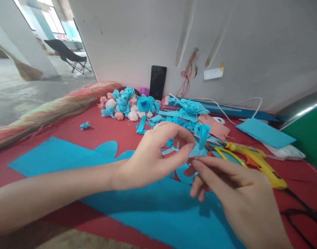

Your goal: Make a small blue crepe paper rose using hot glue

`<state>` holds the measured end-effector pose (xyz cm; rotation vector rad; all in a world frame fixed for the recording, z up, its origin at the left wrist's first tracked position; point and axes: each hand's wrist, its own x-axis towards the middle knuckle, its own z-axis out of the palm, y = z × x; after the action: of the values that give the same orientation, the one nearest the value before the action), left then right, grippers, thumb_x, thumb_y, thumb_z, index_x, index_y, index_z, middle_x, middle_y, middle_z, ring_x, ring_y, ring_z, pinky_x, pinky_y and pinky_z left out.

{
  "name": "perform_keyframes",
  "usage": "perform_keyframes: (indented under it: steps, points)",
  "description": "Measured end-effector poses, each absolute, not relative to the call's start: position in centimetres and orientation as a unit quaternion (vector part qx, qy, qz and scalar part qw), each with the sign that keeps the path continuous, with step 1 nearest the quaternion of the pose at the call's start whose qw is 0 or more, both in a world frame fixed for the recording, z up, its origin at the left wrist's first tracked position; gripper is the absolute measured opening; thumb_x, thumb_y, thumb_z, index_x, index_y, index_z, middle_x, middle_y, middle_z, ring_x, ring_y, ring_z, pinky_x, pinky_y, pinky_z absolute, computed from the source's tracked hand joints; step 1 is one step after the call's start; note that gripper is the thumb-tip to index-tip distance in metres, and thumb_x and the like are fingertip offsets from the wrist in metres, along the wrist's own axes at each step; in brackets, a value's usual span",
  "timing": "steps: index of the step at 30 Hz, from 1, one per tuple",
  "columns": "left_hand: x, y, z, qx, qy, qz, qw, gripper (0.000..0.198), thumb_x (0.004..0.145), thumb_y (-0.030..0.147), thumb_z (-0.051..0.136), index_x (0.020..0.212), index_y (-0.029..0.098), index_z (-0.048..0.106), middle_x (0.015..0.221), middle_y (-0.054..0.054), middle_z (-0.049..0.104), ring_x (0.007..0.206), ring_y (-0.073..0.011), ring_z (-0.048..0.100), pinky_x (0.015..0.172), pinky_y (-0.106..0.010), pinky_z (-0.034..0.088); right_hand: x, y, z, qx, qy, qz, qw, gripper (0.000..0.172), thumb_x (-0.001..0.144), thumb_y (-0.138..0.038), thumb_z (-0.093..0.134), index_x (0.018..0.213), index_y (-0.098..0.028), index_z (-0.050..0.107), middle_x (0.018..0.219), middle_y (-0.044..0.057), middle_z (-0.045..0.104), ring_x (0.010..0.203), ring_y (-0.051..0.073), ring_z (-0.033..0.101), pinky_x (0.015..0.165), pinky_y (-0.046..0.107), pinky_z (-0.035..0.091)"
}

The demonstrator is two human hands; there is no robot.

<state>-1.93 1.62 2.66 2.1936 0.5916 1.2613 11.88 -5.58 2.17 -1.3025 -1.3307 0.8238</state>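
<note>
My right hand (233,193) pinches the bottom of a thin stem between thumb and forefinger. At the top of the stem stands a small piece of rolled blue crepe paper (204,134), roughly upright. Just left of the stem, my left hand (158,152) has its thumb and forefinger brought together; what lies between them, if anything, is too small to make out. Beneath both hands a large sheet of blue crepe paper (153,207) spreads over the red tabletop (77,126). Cut blue petals (108,148) lie along its far edge.
Blue, pink and white paper flowers (145,103) are heaped at the back, near a leaning phone (157,82). Blue scraps (189,107) lie mid-table. To the right are a yellow glue gun (262,162), yellow-handled pliers (223,152) and folded blue paper (266,131).
</note>
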Motion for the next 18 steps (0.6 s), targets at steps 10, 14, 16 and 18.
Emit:
perform_keyframes:
  steps: [10,14,16,18]
  points:
    - [-1.90,2.12,2.46,0.784,0.224,0.469,0.339,0.007,0.080,0.012,0.048,0.076,0.017,0.048,0.071,0.001,0.052,0.067,-0.0092,0.049,0.060,-0.022,0.042,11.89,-5.60,2.24,-0.533,-0.545,0.370,0.531,0.010,0.078,-0.022,0.060,0.071,-0.022,0.067,0.052,-0.003,0.060,0.041,0.007,0.055,0.039,0.009,0.047]
    - [-1.83,2.15,2.43,0.771,0.230,0.464,0.371,0.006,0.081,0.013,0.048,0.076,0.017,0.048,0.070,0.001,0.051,0.067,-0.0087,0.048,0.060,-0.021,0.041,11.95,-5.49,2.21,-0.538,-0.550,0.356,0.530,0.012,0.078,-0.027,0.058,0.074,-0.021,0.068,0.052,-0.001,0.059,0.040,0.009,0.055,0.037,0.014,0.047]
    - [-1.81,2.13,2.45,0.769,0.226,0.459,0.382,0.006,0.081,0.013,0.048,0.076,0.016,0.048,0.070,0.002,0.050,0.067,-0.0080,0.047,0.060,-0.020,0.040,11.92,-5.42,2.28,-0.553,-0.550,0.328,0.533,0.022,0.078,-0.037,0.057,0.075,-0.018,0.068,0.052,0.001,0.058,0.040,0.012,0.055,0.035,0.018,0.046]
    - [-1.81,2.14,2.48,0.767,0.225,0.455,0.392,0.005,0.081,0.014,0.048,0.077,0.016,0.047,0.072,0.002,0.049,0.068,-0.0077,0.046,0.061,-0.020,0.039,11.83,-5.35,2.39,-0.570,-0.546,0.303,0.534,0.032,0.077,-0.045,0.055,0.077,-0.017,0.069,0.052,0.003,0.058,0.042,0.013,0.055,0.034,0.020,0.046]
